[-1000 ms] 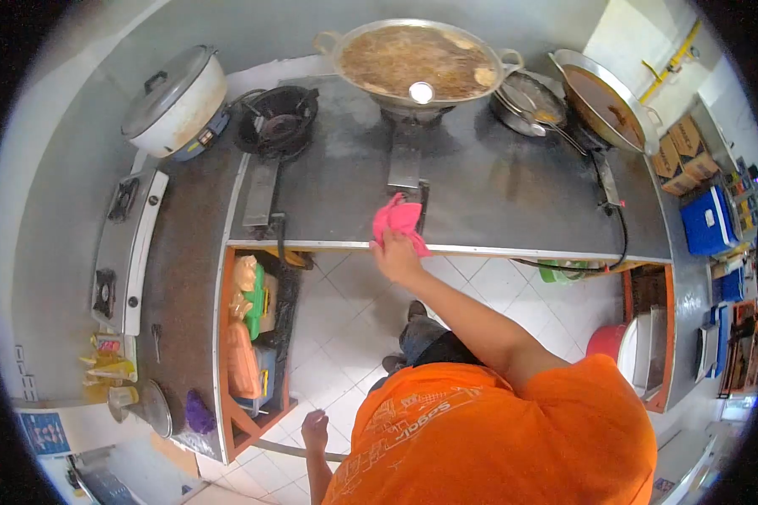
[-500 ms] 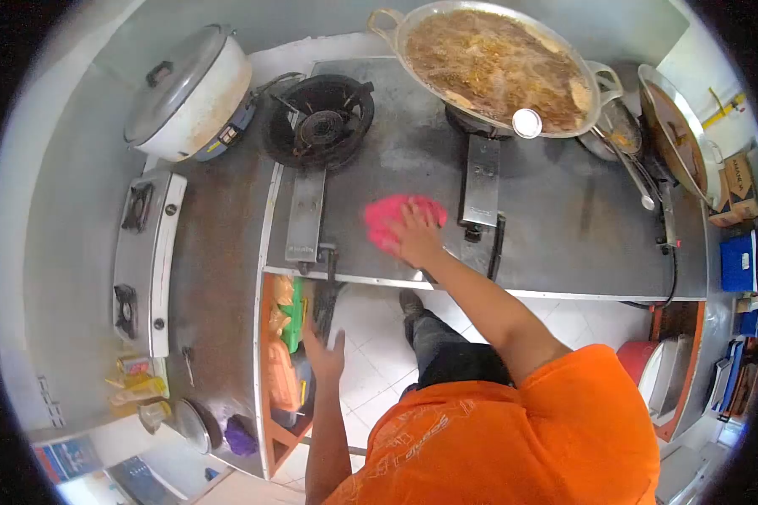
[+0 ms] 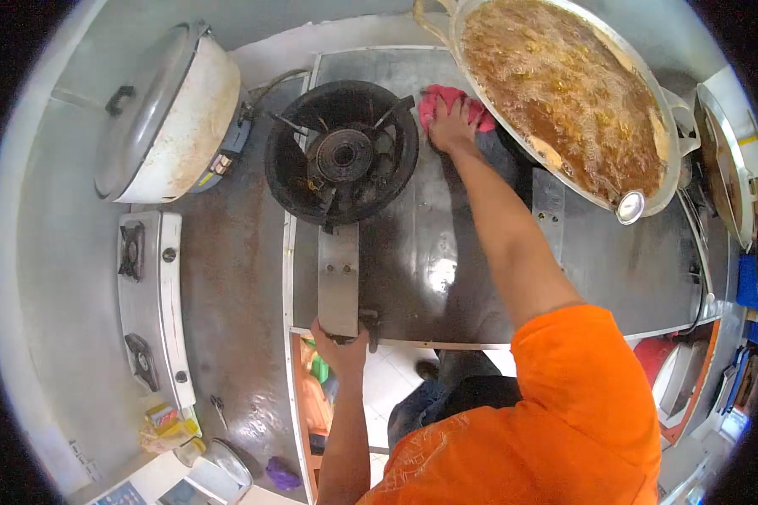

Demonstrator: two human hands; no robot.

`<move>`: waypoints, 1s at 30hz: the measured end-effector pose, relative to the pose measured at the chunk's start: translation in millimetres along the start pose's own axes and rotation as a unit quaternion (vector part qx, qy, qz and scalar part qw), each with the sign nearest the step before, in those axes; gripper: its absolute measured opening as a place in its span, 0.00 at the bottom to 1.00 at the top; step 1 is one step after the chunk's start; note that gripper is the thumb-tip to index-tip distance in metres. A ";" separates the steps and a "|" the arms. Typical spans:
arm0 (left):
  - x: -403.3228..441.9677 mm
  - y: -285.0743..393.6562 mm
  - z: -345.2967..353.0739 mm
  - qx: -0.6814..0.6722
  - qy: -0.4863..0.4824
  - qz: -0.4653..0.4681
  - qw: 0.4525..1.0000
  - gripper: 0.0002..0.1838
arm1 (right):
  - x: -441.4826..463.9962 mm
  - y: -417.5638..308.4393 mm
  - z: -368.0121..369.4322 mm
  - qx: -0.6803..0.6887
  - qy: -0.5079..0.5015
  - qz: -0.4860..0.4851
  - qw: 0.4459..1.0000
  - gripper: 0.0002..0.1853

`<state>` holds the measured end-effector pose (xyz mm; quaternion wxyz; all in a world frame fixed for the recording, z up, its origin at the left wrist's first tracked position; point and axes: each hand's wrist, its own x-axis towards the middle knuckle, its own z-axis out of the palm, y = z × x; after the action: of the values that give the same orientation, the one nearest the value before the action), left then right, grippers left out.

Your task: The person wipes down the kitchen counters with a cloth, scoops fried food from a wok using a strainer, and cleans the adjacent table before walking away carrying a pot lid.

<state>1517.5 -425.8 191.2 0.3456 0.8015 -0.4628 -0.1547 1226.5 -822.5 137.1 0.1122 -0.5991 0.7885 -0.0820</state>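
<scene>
My right hand (image 3: 453, 130) presses on a pink cloth (image 3: 433, 97) at the back of the metal countertop (image 3: 434, 244), between the burner and the big pan. Its fingers lie spread over the cloth. At the counter's front edge, my left hand (image 3: 343, 349) grips the near end of the black gas burner's (image 3: 343, 156) long metal arm, thumb on one side and fingers on the other. Close to my right hand stands a wide two-handled pan (image 3: 678, 109) of bubbling brown oil (image 3: 564, 93). A round thermometer dial (image 3: 630, 207) sits at its rim.
To the left are a large lidded white pot (image 3: 181, 126), a two-burner stove (image 3: 152, 303), scissors (image 3: 218, 412) and a purple cloth (image 3: 283, 474). A second pan (image 3: 724, 160) stands at the far right. Bins (image 3: 315, 404) fill the shelf below.
My right hand has moved the cloth back and to the right, beside the oil pan. My left hand has come up from below the counter edge and taken hold of the burner's arm.
</scene>
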 end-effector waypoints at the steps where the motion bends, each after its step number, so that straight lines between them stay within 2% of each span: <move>1: -0.8 -3.1 -1.5 -0.002 -0.007 -0.002 1.000 0.46 | -5.2 6.6 6.3 -0.022 -0.003 -0.050 0.999 0.36; 4: 4.2 -10.9 -11.6 -0.015 0.009 0.023 1.000 0.44 | -58.0 16.2 10.0 -0.045 -0.007 -0.162 0.986 0.34; 7: 14.7 -24.9 -38.9 0.020 -0.022 0.010 1.000 0.47 | -166.2 30.3 15.1 -0.083 0.003 -0.255 0.963 0.29; 9: 19.3 -48.8 -63.8 0.026 -0.036 0.030 0.999 0.48 | -251.1 42.7 1.4 -0.054 0.010 -0.285 0.957 0.27; 10: 18.0 -55.9 -72.7 0.040 -0.047 0.042 0.997 0.49 | -292.0 48.9 -6.3 -0.051 -0.004 -0.284 0.957 0.26; 11: 13.9 -48.5 -86.6 -0.136 -0.069 -0.042 0.987 0.47 | -327.5 55.9 -13.3 -0.047 -0.018 -0.284 0.957 0.26; 13: 5.8 -65.1 -110.0 -0.097 -0.067 -0.027 0.993 0.46 | -386.5 62.6 -50.4 -0.017 -0.122 -0.265 0.956 0.28; 16: -16.4 -104.1 -138.7 -0.042 -0.074 0.001 0.996 0.45 | -432.3 78.9 -46.9 -0.041 -0.106 -0.256 0.960 0.28; 18: -36.0 -138.0 -149.8 -0.031 -0.085 0.017 0.996 0.44 | -430.1 80.0 -43.1 -0.059 -0.084 -0.216 0.971 0.29; 20: -61.6 -170.0 -157.6 0.060 -0.058 0.025 0.996 0.39 | -396.5 77.0 -27.5 -0.051 -0.069 -0.214 0.973 0.30; 22: -81.5 -169.5 -169.9 0.053 -0.059 0.013 0.997 0.39 | -346.1 63.8 -11.8 -0.028 -0.001 -0.224 0.974 0.30; 24: -97.8 -169.9 -178.9 0.047 -0.058 -0.002 0.997 0.39 | -284.1 43.6 -3.2 0.008 0.016 -0.269 0.963 0.32; 26: -109.6 -173.1 -181.1 0.033 -0.090 -0.046 0.994 0.49 | -219.1 13.8 2.0 -0.012 -0.013 -0.266 0.964 0.32; 27: -108.9 -160.8 -180.1 0.036 -0.089 -0.051 0.994 0.49 | -185.0 -2.0 7.7 -0.017 -0.034 -0.242 0.970 0.33; 28: -105.0 -137.4 -181.5 -0.029 -0.110 -0.108 0.988 0.52 | -150.4 -17.5 14.9 -0.021 -0.055 -0.218 0.974 0.33; 29: -101.6 -120.0 -183.8 -0.094 -0.129 -0.164 0.973 0.55 | -118.5 -32.0 22.2 -0.014 -0.022 -0.212 0.977 0.34; 30: -100.2 -110.1 -186.4 -0.087 -0.125 -0.171 0.973 0.55 | -86.6 -45.6 31.7 -0.006 0.011 -0.205 0.979 0.34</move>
<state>1640.8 -227.6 240.2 0.3221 0.8098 -0.3431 -0.3503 1299.7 -751.2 125.5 0.0810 -0.7477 0.6507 -0.1047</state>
